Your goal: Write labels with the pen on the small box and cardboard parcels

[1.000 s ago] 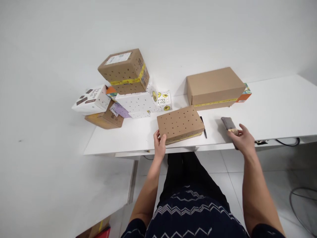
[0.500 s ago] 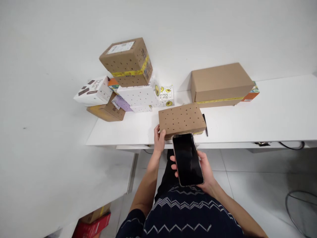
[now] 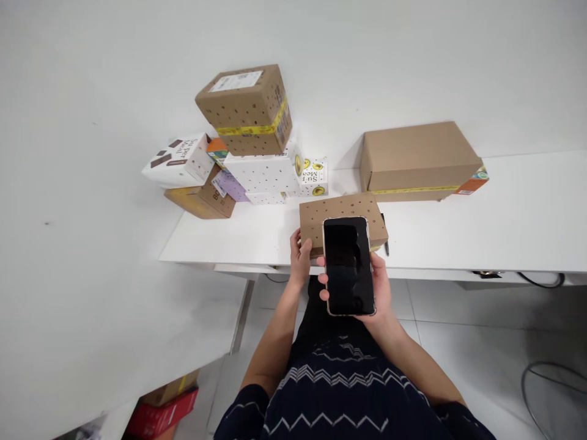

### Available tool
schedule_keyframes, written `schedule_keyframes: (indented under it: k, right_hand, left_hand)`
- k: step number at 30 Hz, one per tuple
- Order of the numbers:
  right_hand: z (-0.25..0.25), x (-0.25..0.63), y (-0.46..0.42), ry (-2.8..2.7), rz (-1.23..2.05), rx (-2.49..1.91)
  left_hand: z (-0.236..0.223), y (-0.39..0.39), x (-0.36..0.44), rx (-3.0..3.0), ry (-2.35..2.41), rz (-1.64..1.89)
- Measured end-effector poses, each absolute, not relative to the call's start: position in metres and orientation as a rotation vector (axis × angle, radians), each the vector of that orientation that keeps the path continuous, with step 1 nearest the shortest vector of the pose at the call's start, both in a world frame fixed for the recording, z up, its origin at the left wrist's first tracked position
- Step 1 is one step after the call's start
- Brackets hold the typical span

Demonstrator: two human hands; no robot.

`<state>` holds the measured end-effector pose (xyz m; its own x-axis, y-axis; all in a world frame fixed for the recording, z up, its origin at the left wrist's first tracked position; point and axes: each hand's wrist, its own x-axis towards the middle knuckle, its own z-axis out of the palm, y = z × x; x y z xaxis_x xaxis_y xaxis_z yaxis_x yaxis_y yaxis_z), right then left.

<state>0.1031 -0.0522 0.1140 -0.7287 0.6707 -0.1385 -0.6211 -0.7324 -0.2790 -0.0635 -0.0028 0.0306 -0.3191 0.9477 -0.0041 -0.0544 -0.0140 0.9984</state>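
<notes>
A smartphone (image 3: 349, 266) with a dark screen and a clear case lies in my right hand (image 3: 381, 287), its fingers wrapped round both long edges. Behind the phone, a brown cardboard box (image 3: 316, 220) with small printed marks rests near the front edge of the white table; the phone covers part of its top and front. My left hand (image 3: 301, 260) grips the box's left front corner, thumb on the near side and fingers along the left side. A black pen (image 3: 386, 247) lies just right of the box, partly hidden by it.
Left of centre, a taped carton (image 3: 247, 113) sits on white boxes (image 3: 261, 174), beside a white Super Meal box (image 3: 181, 160) on another brown box (image 3: 202, 197). At the back right stands a long carton (image 3: 419, 156) with an orange box (image 3: 472, 181) behind it. A cable (image 3: 541, 282) hangs under the table edge.
My right hand has raised the phone forward, so it now overlaps the brown box. My left hand stays at the box's corner. The view has shifted slightly.
</notes>
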Motion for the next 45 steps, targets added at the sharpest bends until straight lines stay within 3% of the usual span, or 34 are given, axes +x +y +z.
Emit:
schedule_keyframes:
  k: [16,25,30,33,40,45]
  right_hand:
    - [0.122,0.102,-0.047,-0.31,2.222,-0.388]
    - [0.122,0.105,-0.044,-0.295,2.335,-0.201]
    - [0.118,0.124,-0.045,-0.44,2.294,-0.34]
    - [0.11,0.156,-0.045,-0.614,1.945,-0.683]
    - [0.062,0.26,-0.028,-1.186,0.577,-1.977]
    - [0.024,0.304,-0.009,-1.349,0.0,-2.342]
  left_hand:
    - [0.029,-0.002,-0.063,1.022,1.399,1.476]
    - [0.028,-0.002,-0.064,1.016,1.375,1.475]
    - [0.028,-0.003,-0.065,1.081,1.437,1.437]
    - [0.028,-0.003,-0.066,1.084,1.438,1.433]
    - [0.026,-0.002,-0.067,1.08,1.449,1.42]
    - [0.025,-0.002,-0.066,1.088,1.457,1.429]
